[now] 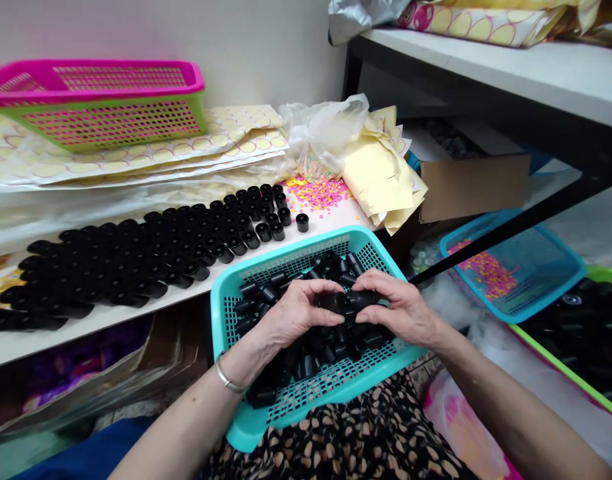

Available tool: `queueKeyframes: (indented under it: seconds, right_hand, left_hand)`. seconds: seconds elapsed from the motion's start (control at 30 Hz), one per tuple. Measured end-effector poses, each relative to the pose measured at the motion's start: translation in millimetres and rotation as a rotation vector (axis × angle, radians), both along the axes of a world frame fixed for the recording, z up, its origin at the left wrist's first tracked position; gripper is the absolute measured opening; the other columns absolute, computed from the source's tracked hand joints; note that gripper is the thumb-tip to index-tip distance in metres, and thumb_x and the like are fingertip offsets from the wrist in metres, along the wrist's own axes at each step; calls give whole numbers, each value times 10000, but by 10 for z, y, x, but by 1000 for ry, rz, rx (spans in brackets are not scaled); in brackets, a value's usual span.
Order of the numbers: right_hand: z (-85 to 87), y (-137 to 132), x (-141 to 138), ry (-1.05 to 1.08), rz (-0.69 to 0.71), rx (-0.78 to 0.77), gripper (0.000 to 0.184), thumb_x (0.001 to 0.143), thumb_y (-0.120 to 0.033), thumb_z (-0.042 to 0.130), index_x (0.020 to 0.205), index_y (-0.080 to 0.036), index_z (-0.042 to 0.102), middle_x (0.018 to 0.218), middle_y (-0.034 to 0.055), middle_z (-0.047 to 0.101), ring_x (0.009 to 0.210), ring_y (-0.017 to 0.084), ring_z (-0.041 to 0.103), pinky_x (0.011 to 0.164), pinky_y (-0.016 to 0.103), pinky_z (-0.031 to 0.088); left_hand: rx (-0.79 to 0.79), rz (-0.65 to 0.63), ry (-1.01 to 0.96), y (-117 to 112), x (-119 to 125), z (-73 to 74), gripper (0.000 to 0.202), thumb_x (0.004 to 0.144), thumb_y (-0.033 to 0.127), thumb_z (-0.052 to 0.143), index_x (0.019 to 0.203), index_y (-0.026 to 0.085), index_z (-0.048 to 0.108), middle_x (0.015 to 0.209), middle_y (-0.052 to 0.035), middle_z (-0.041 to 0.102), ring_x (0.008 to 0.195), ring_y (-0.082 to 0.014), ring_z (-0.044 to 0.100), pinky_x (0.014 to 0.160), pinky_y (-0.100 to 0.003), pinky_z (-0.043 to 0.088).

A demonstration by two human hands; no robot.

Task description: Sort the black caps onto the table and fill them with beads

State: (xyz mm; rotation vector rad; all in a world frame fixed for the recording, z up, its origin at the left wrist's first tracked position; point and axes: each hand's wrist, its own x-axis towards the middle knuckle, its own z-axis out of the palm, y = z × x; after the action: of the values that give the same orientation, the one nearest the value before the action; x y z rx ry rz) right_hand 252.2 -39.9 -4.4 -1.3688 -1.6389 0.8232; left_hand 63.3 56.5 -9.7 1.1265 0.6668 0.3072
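Note:
Over a turquoise basket (306, 417) on the lap, both hands are closed on black plastic pieces. My left hand (299, 310) pinches a short, wide black cylinder (332, 302) between thumb and fingers. Another black cylinder (362, 300) is gripped by my right hand (399, 303), its end against or very near the first; I cannot tell whether they are joined. Many loose black cylinders (309, 365) lie jumbled in the basket below. To the left, rows of upright black cylinders (136, 253) with round holes in their tops stand on the white table (331, 223).
Small pink and yellow bits (321, 193) lie on the table beside yellow paper sheets (386, 167). A pink and green basket (116, 120) stands at the back left. On the right are a shelf's slanted black leg (486, 243), a cardboard box (473, 187) and a blue basket (541, 267).

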Motion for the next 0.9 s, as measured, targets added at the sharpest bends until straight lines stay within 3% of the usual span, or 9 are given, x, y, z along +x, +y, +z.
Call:
queueKeyframes:
  seconds: [0.17, 0.33, 0.43, 0.6, 0.9]
  right_hand:
    - [-17, 20, -59, 21, -7, 57, 201, 761, -216, 696, 951, -217, 632, 919, 29, 560, 851, 164, 544, 772, 309, 445]
    - [-76, 17, -54, 311, -60, -58, 242, 746, -265, 709, 971, -214, 635, 932, 37, 562, 878, 171, 549, 774, 311, 476]
    - [-112, -5, -105, 360, -102, -111, 253, 747, -266, 705, 982, -217, 626, 915, 26, 540, 857, 161, 545, 761, 296, 479]
    - [-103, -38, -261, 173, -148, -87, 229, 778, -241, 673, 999, -242, 614, 882, 10, 515, 753, 135, 513, 627, 251, 453]
    - [-26, 8, -401, -62, -211, 33, 182, 809, -224, 622, 988, -215, 596, 862, 26, 542, 774, 157, 541, 633, 269, 462]
  left_hand:
    - [39, 6, 3, -4, 0, 1, 309, 592, 141, 779, 889, 142, 693, 784, -15, 629, 689, -111, 546, 631, -205, 434]
    - [-189, 106, -162, -6, 2, -10, 362, 682, 201, 741, 1012, 183, 592, 829, -12, 590, 705, -130, 597, 661, -270, 502]
    - [-316, 203, -216, 3, 22, 18, 350, 669, 195, 754, 969, 169, 575, 795, -10, 592, 719, -138, 610, 676, -279, 509]
    - [-390, 419, -242, 18, 67, 14, 319, 582, 163, 807, 804, 132, 579, 769, 4, 597, 655, -91, 567, 569, -192, 437]
    - [-377, 417, -231, -24, 76, -33, 376, 540, 148, 829, 792, 128, 551, 701, 21, 579, 596, -77, 547, 547, -196, 410]
